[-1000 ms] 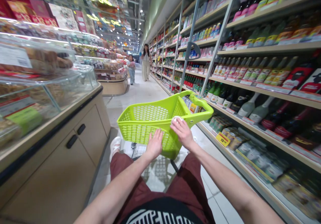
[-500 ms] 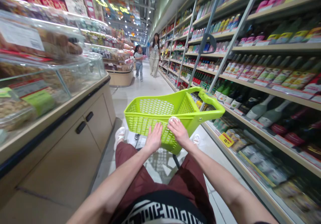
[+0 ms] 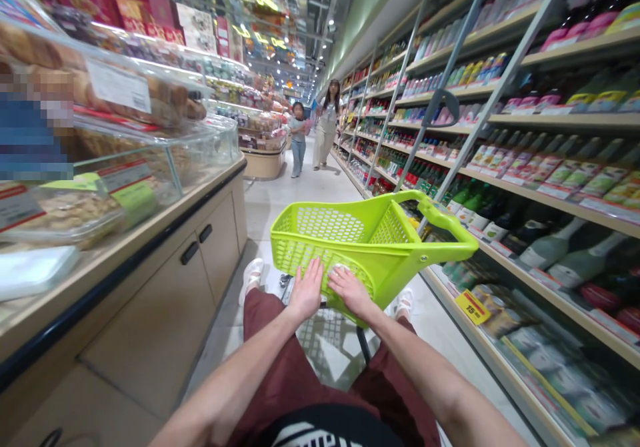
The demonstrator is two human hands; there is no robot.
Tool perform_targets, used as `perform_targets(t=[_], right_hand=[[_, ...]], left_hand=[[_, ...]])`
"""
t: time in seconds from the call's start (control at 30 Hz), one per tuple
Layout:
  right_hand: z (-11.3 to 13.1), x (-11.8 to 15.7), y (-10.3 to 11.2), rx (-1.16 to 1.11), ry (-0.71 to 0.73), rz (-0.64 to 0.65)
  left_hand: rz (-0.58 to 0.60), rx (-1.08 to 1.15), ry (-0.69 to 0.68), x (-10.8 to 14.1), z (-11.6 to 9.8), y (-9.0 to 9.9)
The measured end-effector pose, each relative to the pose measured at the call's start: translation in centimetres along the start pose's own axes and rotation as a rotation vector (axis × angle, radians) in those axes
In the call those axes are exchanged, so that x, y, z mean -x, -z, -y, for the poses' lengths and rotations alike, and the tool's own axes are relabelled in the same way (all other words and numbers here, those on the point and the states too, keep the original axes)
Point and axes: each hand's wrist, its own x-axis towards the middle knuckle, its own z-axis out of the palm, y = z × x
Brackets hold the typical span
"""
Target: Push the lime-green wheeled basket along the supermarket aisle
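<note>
Side-on in front of me stands a bright green plastic shopping cart [image 3: 395,273] with perforated basket walls and a handle at the right. My left hand [image 3: 307,290] rests against its near side wall, fingers stretched out and nothing held. Just to the right, my right hand [image 3: 350,290] presses a small crumpled white wipe [image 3: 339,268] to the same wall. Most of the wipe is hidden under the fingers, so I cannot tell its exact kind. The part of the basket seen over the rim holds no goods.
A glass-fronted counter [image 3: 175,227] with packaged food lines the left. Shelves of bottles [image 3: 560,193] run along the right, with a yellow price tag [image 3: 473,307] low down. Two people, one small [image 3: 297,140] and one taller [image 3: 329,127], are farther along the tiled aisle.
My right hand has moved down with the wipe, from near the cart's top rim to its side wall. My left hand stays against the wall. The whole view has shifted slightly.
</note>
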Motion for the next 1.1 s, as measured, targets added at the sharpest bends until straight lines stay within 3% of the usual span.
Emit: perform_targets(t=[0.23,0.43,0.53,0.73,0.83,0.97,1.1], right_hand=[[-1.1,-6.9,2.6,0.021,-0.026,-0.14],[1.1,-4.2,-1.3,-0.03,0.053,0.062],[2.0,-3.9,-2.4,-0.062,0.076,0.099],[1.4,-11.3,-0.5,-0.083,0.054,-0.085],[1.4,-14.0,-0.7,-0.066,0.062,-0.093],[2.6,-13.4,-2.8,-0.045,0.085,-0.011],[4.1,-11.6,-5.0,-0.034,0.146,0.138]], left_hand=[[0.012,-0.029,0.161,-0.1,2.6,1.0],[0.026,-0.008,0.155,0.5,3.6,0.9],[0.023,0.01,0.172,0.9,4.2,0.4],[0.041,0.03,0.3,0.9,7.1,1.3],[0.02,0.01,0.358,0.7,9.5,2.5],[-0.023,-0.039,0.406,1.0,12.0,3.2],[-0.01,-0.038,0.415,1.9,12.5,2.3]])
